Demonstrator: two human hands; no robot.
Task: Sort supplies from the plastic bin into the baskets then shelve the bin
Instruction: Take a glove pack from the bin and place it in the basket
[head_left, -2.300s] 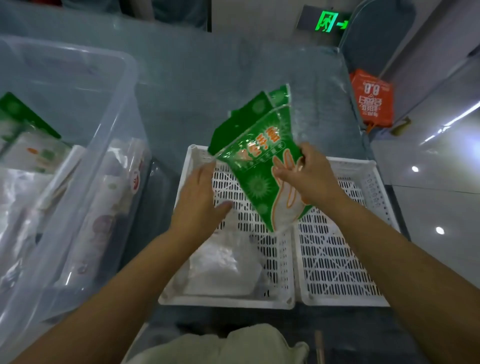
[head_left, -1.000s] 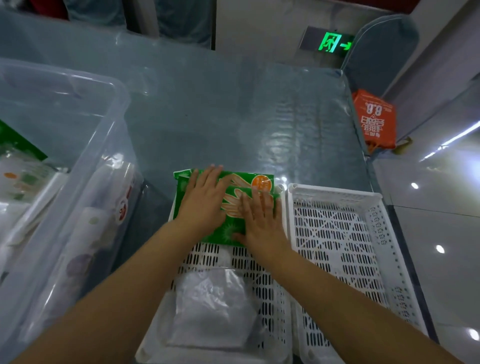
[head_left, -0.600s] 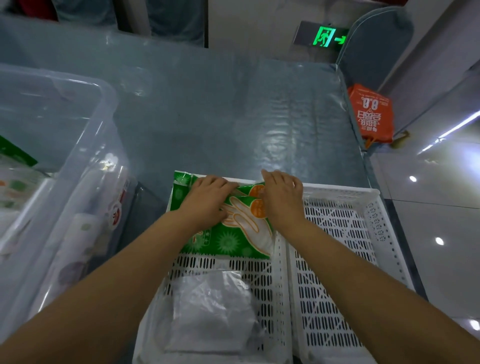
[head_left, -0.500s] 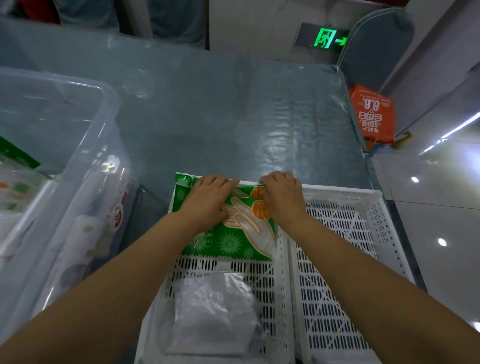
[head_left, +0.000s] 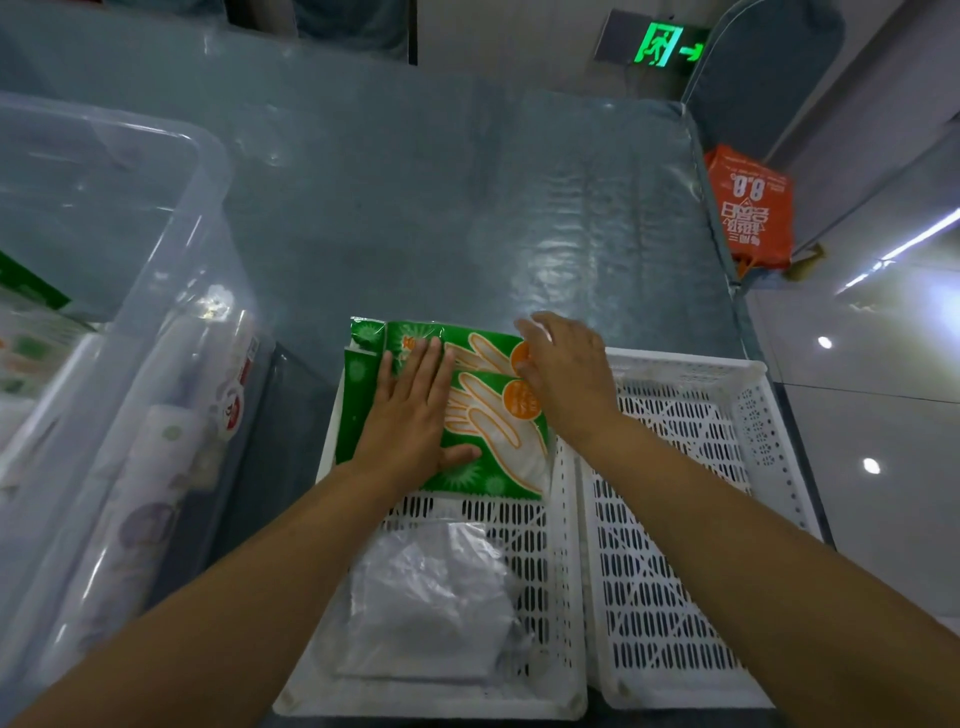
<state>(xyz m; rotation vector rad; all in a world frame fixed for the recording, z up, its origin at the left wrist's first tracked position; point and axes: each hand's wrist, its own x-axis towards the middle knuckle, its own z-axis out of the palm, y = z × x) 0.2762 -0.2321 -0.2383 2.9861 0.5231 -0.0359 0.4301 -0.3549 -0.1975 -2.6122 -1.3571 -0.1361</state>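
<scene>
Green glove packets (head_left: 493, 410) lie stacked at the far end of the left white basket (head_left: 563, 571). My left hand (head_left: 410, 415) presses flat on them with straight fingers. My right hand (head_left: 566, 371) rests at their far right corner, fingers curled at the packet edge. A clear plastic bag (head_left: 431, 597) lies in the same basket's near half. The right white basket (head_left: 691, 519) holds nothing visible. The clear plastic bin (head_left: 130, 312) stands on the left with more packets and rolls inside.
The baskets and bin sit on a grey-blue table (head_left: 441, 208) under a glossy cover. An orange bag (head_left: 753, 208) hangs off the table's far right corner. A shiny floor lies to the right.
The green packets went from held up in both hands down into the left basket. My left hand has flattened on them and my right hand shifted to their far right corner.
</scene>
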